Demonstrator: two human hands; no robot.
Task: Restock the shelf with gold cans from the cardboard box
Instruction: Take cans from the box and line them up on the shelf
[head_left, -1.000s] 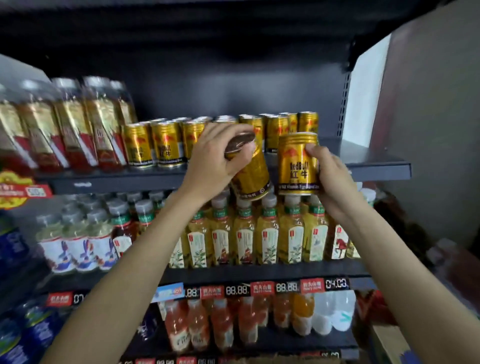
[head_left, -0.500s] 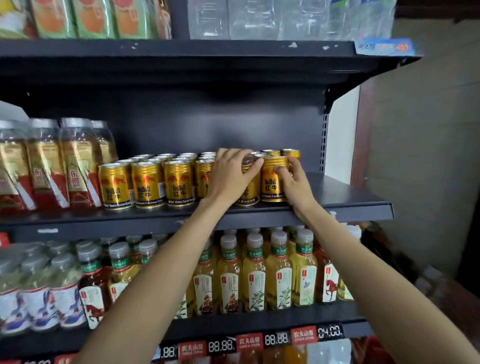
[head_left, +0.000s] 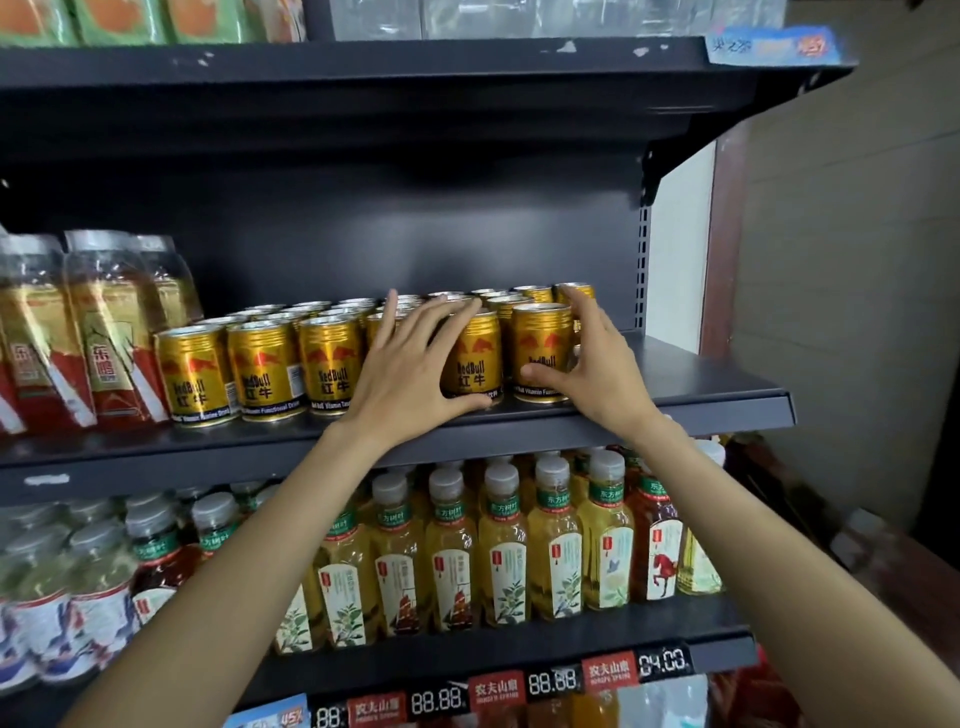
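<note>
Several gold cans stand in rows on the dark middle shelf (head_left: 701, 376). My left hand (head_left: 410, 374) lies with straight, spread fingers against the front gold can (head_left: 480, 356), thumb down at its base. Beside it, my right hand (head_left: 592, 364) rests against the rightmost front gold can (head_left: 540, 343), thumb across its label and fingers up along its right side. Both cans stand upright on the shelf, touching each other. The cardboard box is out of view.
Tall red-and-gold bottles (head_left: 98, 332) fill the shelf's left end. Bare shelf lies to the right of the cans. Tea bottles (head_left: 504, 545) line the shelf below, above price tags (head_left: 550, 680). A wall (head_left: 857, 312) closes the right side.
Both hands brought a gold can each up to the shelf and set them down at the right end of the front row. My left hand's fingers have since spread.
</note>
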